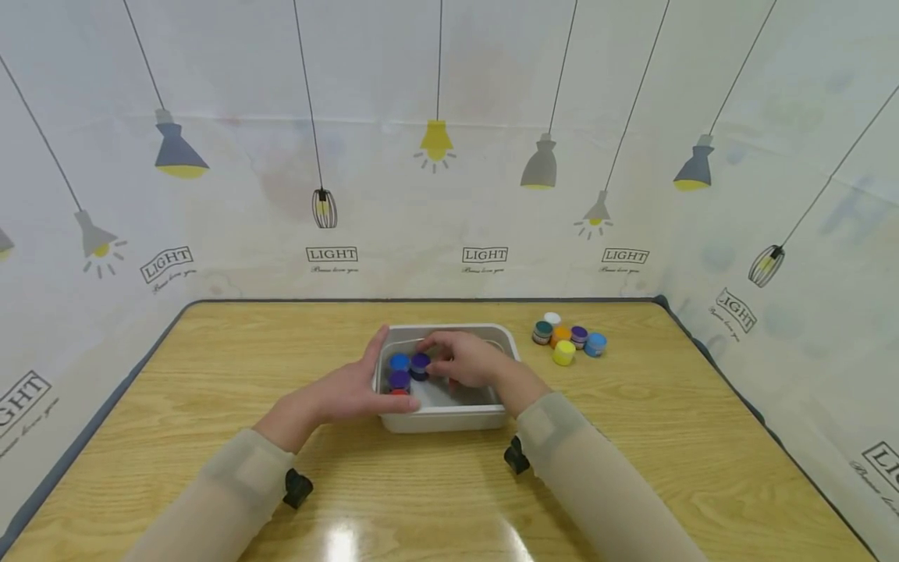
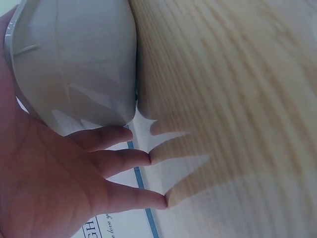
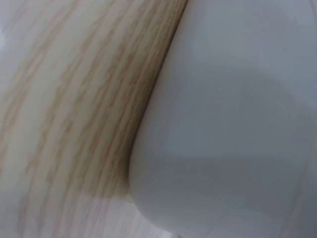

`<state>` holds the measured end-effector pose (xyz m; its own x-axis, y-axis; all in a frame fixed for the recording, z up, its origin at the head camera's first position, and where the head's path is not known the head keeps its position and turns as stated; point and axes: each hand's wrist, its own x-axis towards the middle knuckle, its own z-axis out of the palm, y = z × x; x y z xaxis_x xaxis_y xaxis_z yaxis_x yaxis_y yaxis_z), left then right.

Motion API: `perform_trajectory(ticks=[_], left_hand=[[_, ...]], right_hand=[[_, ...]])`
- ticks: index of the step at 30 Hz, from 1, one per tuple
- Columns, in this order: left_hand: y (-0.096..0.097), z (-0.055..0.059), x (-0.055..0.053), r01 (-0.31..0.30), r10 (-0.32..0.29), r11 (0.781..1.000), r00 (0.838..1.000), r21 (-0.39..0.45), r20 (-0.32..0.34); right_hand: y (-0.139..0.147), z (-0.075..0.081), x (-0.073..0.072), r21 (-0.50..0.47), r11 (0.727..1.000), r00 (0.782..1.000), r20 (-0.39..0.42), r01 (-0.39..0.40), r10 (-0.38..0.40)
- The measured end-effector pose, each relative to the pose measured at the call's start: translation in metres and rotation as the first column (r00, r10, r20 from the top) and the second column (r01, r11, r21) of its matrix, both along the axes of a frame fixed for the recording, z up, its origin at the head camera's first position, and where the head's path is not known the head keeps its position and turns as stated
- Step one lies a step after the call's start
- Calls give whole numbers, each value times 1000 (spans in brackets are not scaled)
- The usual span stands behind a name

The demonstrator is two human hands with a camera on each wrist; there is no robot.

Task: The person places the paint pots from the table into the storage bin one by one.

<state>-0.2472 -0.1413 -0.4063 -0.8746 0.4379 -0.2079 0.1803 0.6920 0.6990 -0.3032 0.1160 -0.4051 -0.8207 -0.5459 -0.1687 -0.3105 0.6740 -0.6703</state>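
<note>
A white rectangular bin point(image 1: 444, 420) stands on the table in front of the person. Inside, at its left end, are a blue-lidded paint jar point(image 1: 399, 362), a purple-lidded jar point(image 1: 399, 380) and a red-topped jar point(image 1: 399, 393), partly covered by the left thumb. The left hand point(image 1: 351, 390) steadies the bin's left side, thumb across the front corner; in the left wrist view its fingers point(image 2: 129, 195) stretch out straight beside the bin wall. Reaching inside, the right hand point(image 1: 467, 361) pinches another purple-lidded jar point(image 1: 421, 364) between thumb and fingers. The right wrist view shows only the bin's outer wall point(image 3: 223, 124) and the table.
Right of the bin, a cluster of small jars sits on the wooden table point(image 1: 211, 375): a white one point(image 1: 552, 319), dark green point(image 1: 542, 332), orange point(image 1: 560, 336), purple point(image 1: 579, 336), light blue point(image 1: 595, 344) and yellow point(image 1: 564, 353). A lamp-printed backdrop point(image 1: 393, 172) borders the table's back and sides.
</note>
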Motion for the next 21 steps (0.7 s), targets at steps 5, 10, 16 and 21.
perform_trajectory(ticks=[5, 10, 16, 21], left_hand=[[-1, 0, 1, -3, 3, 1000, 1000, -11, -6], [-1, 1, 2, -8, 8, 1000, 1000, -14, -5], [-1, 1, 2, -18, 18, 1000, 1000, -12, -7], [0, 1, 2, -22, 22, 1000, 1000, 0, -8]], right_hand=[[-1, -1, -1, 5, 1000, 1000, 1, 2, -2], [-1, -2, -2, -13, 1000, 1000, -2, -1, 1], [2, 1, -2, -63, 998, 1000, 1, 24, -24], [7, 11, -1, -118, 992, 999, 10, 41, -40]])
